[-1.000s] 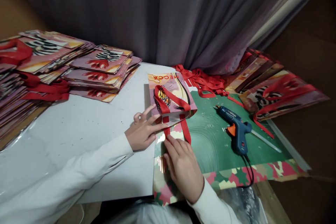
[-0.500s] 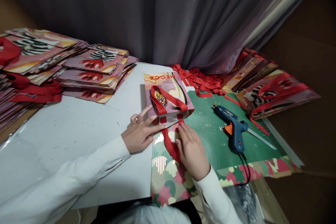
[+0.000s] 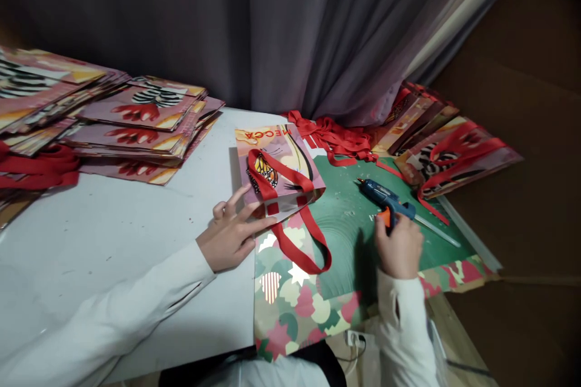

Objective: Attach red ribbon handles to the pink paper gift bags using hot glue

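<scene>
A paper gift bag (image 3: 285, 160) with a butterfly print and the word MECCA lies flat, its mouth towards me. One red ribbon handle (image 3: 294, 173) rests over the printed side; a second red ribbon loop (image 3: 297, 259) hangs from the mouth onto the patterned sheet. My left hand (image 3: 229, 239) touches the near left edge of the bag, fingers spread. Further right, my right hand (image 3: 400, 249) is wrapped around the handle of a blue hot glue gun (image 3: 384, 195). Its nozzle points away to the left, and a clear glue stick (image 3: 438, 230) sticks out behind.
Stacks of flat printed bags (image 3: 136, 127) fill the back left, with red ribbons (image 3: 40, 166) beside them. A heap of red ribbon (image 3: 338, 139) lies behind the green board (image 3: 340, 224). Finished-looking bags with ribbon handles (image 3: 458, 154) stand at the right. A grey curtain (image 3: 281, 30) hangs behind.
My right hand has left the ribbon at the bag's mouth, moved right and closed on the glue gun. My left hand stays on the bag. The view has shifted slightly right.
</scene>
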The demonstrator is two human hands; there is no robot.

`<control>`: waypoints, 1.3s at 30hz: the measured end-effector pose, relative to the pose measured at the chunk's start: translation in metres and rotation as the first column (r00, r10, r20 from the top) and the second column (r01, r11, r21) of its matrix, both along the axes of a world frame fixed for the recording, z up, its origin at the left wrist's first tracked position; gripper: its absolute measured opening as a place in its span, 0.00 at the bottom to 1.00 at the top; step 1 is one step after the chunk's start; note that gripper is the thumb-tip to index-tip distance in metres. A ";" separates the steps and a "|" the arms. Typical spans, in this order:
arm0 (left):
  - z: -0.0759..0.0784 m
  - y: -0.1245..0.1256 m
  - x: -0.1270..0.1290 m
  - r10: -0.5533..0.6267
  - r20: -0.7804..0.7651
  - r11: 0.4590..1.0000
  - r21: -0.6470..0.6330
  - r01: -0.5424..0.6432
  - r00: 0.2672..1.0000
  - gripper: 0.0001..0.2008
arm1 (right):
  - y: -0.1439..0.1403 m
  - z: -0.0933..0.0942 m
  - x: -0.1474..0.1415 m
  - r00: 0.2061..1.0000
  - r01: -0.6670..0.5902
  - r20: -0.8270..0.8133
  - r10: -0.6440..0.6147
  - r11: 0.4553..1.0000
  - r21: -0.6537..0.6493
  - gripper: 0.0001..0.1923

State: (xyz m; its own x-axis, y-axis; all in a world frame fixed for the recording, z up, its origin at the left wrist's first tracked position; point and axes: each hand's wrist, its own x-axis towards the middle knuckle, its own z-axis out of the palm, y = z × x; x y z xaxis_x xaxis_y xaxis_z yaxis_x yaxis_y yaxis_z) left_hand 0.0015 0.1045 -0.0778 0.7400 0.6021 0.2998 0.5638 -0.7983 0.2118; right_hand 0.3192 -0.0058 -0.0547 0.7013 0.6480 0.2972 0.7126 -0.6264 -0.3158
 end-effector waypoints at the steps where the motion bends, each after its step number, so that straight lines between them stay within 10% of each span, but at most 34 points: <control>1: 0.000 0.000 0.000 -0.003 0.009 1.000 -0.003 0.003 1.000 0.28 | -0.003 0.001 0.020 0.990 0.138 -0.015 -0.140 0.985 -0.100 0.31; 8: -0.002 0.003 -0.001 -0.011 0.006 1.000 -0.001 0.011 1.000 0.28 | -0.003 0.005 0.093 0.848 0.072 -0.488 -0.207 0.957 -0.281 0.20; 17: 0.003 0.000 0.000 0.004 -0.029 1.000 -0.003 -0.005 1.000 0.28 | -0.044 0.012 0.040 0.686 0.154 -0.721 0.096 0.950 0.273 0.27; 25: 0.001 0.001 -0.001 0.011 -0.024 1.000 -0.009 -0.012 1.000 0.27 | -0.068 0.011 0.026 0.636 -0.298 -0.670 0.383 0.923 0.244 0.11; 32: 0.006 0.001 0.000 -0.007 -0.039 0.999 0.039 0.008 0.999 0.29 | -0.010 0.038 0.004 0.380 -0.796 -0.595 0.708 0.578 0.179 0.20; 39: 0.000 0.004 -0.004 -0.016 -0.072 0.997 0.079 0.021 0.997 0.31 | 0.037 0.029 0.005 0.207 -0.922 -0.532 0.821 0.345 0.174 0.27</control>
State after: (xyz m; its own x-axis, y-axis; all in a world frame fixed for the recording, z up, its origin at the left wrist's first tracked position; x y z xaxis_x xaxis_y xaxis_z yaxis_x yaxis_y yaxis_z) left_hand -0.0021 0.1080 -0.0775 0.7721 0.5642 0.2924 0.5601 -0.8216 0.1064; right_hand 0.3242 0.0314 -0.0253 -0.3559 0.9344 -0.0143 0.6220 0.2254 -0.7498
